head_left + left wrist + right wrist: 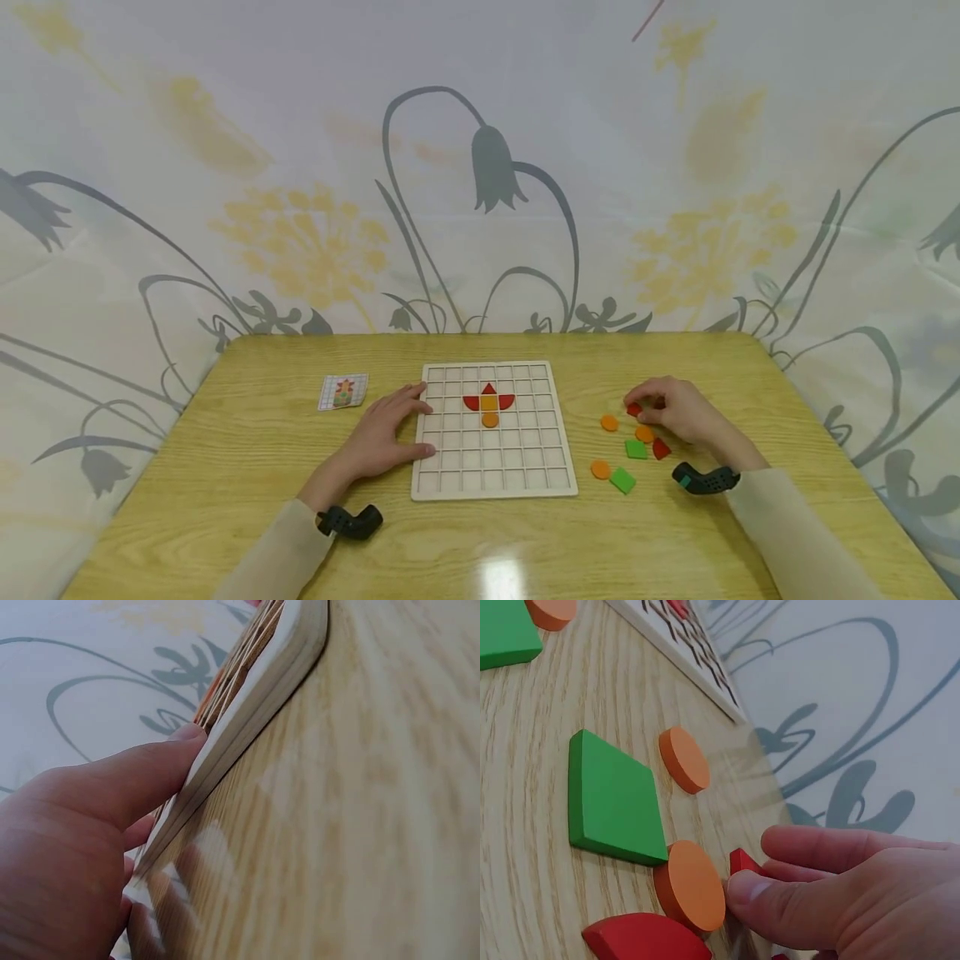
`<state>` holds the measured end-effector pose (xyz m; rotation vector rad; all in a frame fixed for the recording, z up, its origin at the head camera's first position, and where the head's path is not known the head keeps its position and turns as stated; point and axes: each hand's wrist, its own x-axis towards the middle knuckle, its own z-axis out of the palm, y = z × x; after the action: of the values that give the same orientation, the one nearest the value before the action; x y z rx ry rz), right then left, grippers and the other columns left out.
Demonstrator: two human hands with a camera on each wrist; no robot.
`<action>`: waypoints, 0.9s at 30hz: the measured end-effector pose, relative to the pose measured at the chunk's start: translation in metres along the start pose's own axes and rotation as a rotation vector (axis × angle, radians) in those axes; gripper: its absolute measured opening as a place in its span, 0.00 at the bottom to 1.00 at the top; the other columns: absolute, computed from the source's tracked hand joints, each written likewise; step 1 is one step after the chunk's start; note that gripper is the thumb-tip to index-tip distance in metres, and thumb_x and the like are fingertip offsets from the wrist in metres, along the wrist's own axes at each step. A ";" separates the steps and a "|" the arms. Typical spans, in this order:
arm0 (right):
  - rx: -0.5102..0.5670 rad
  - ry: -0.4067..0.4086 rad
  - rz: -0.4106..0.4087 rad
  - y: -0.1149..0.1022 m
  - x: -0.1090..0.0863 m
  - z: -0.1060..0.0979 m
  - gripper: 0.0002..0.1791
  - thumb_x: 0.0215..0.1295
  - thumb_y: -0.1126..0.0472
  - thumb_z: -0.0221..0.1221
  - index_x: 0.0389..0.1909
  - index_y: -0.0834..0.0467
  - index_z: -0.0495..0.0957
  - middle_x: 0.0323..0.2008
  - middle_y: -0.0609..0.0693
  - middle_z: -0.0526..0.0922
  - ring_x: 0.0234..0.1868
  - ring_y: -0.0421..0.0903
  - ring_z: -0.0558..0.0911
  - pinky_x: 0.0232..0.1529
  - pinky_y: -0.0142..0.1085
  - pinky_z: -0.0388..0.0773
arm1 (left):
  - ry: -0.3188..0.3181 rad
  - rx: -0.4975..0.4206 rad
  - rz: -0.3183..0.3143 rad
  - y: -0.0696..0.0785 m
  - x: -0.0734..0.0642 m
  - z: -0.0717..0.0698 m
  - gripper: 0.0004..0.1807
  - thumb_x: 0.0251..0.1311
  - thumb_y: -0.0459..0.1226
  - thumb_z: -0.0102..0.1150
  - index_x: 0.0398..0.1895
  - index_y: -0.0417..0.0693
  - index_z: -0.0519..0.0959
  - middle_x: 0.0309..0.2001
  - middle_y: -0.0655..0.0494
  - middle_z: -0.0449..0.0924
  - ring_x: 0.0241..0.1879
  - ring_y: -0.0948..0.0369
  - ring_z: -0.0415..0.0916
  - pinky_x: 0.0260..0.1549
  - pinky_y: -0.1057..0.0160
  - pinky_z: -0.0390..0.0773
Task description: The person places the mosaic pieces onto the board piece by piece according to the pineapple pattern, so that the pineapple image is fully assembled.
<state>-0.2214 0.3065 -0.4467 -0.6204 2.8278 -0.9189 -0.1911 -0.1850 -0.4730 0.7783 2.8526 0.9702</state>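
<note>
My left hand (386, 435) rests along the left edge of a white grid board (495, 479), fingertips and thumb at its rim. In the left wrist view the thumb (150, 776) lies against the board's side. On the board, a red triangle (489, 388), an orange square (489, 403), an orange disc (490, 420) and two curved red pieces (471, 403) form a figure. To the right, my right hand (681, 410) pinches a small red piece (742, 860) between thumb and fingers; its full shape is hidden.
Near the right hand lie several loose pieces: orange discs (609, 423), green tiles (622, 480) and a red rounded wedge (661, 449). A small picture card (342, 392) lies left of the board. A flower-patterned curtain (480, 250) rises behind the wooden table (255, 467).
</note>
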 end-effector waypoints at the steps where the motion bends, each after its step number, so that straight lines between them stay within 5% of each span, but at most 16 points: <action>1: -0.007 0.002 0.001 0.000 0.000 0.000 0.12 0.62 0.69 0.66 0.46 0.58 0.86 0.44 0.53 0.83 0.34 0.44 0.77 0.36 0.38 0.76 | 0.000 -0.001 -0.002 0.000 0.000 0.000 0.30 0.56 0.54 0.70 0.58 0.51 0.76 0.77 0.51 0.56 0.76 0.48 0.47 0.70 0.38 0.48; 15: -0.043 0.065 -0.035 -0.008 -0.001 0.001 0.07 0.56 0.69 0.71 0.34 0.55 0.86 0.38 0.47 0.80 0.36 0.45 0.78 0.37 0.38 0.78 | 0.005 0.000 0.005 0.001 -0.001 0.001 0.30 0.56 0.55 0.69 0.58 0.52 0.77 0.76 0.51 0.56 0.76 0.48 0.48 0.69 0.38 0.49; 27: -0.047 0.165 -0.061 -0.014 -0.001 0.008 0.06 0.61 0.68 0.68 0.39 0.60 0.87 0.41 0.52 0.84 0.37 0.47 0.83 0.36 0.35 0.81 | 0.002 -0.001 0.009 -0.001 0.001 0.000 0.30 0.56 0.55 0.68 0.58 0.51 0.77 0.76 0.51 0.56 0.76 0.48 0.47 0.69 0.38 0.49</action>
<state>-0.2137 0.2926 -0.4447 -0.6685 2.9993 -0.9588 -0.1919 -0.1851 -0.4738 0.7913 2.8521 0.9742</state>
